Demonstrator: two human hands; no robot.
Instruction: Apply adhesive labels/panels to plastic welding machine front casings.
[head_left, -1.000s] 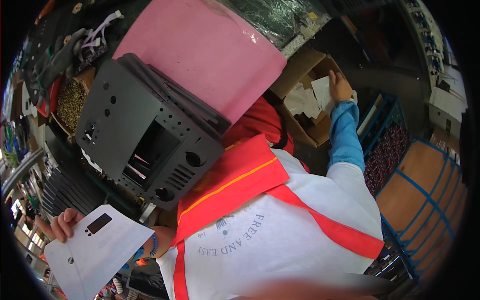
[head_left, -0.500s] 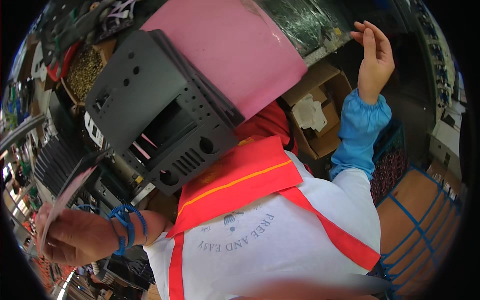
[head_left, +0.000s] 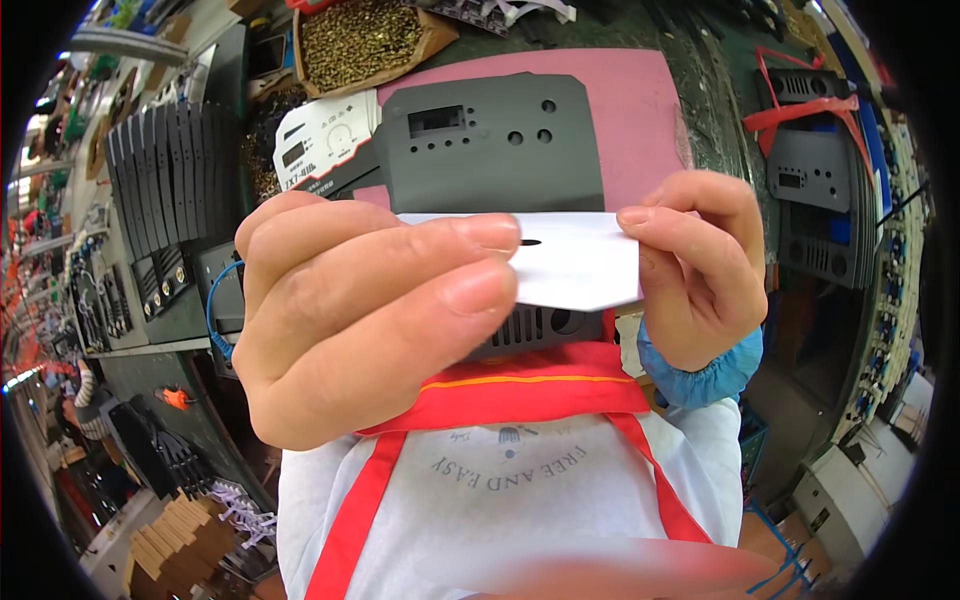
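In front of my chest a white sheet (head_left: pixel 580 270) with angled corners and a small dark slot is held up in both hands. My left hand (head_left: pixel 340 310) is closed on its left part, fingers lying across its face. At the right edge my right hand (head_left: pixel 705 260) pinches it between thumb and fingers. Behind the sheet lies a dark grey front panel (head_left: pixel 490 170) with a window and round holes, resting on a pink mat (head_left: pixel 640 110). The sheet and my fingers hide the panel's middle; its slotted lower part shows beneath.
White and black printed face labels (head_left: pixel 330 140) lie left of the panel. Beyond them is a box of brass-coloured small parts (head_left: pixel 360 45). A row of dark panels (head_left: pixel 170 175) stands at left. More grey panels (head_left: pixel 810 180) with a red strap are stacked at right.
My left hand has brought the sheet from the far left to the centre. My right hand, earlier raised at the upper right, has come in and gripped the sheet's edge. The view has turned.
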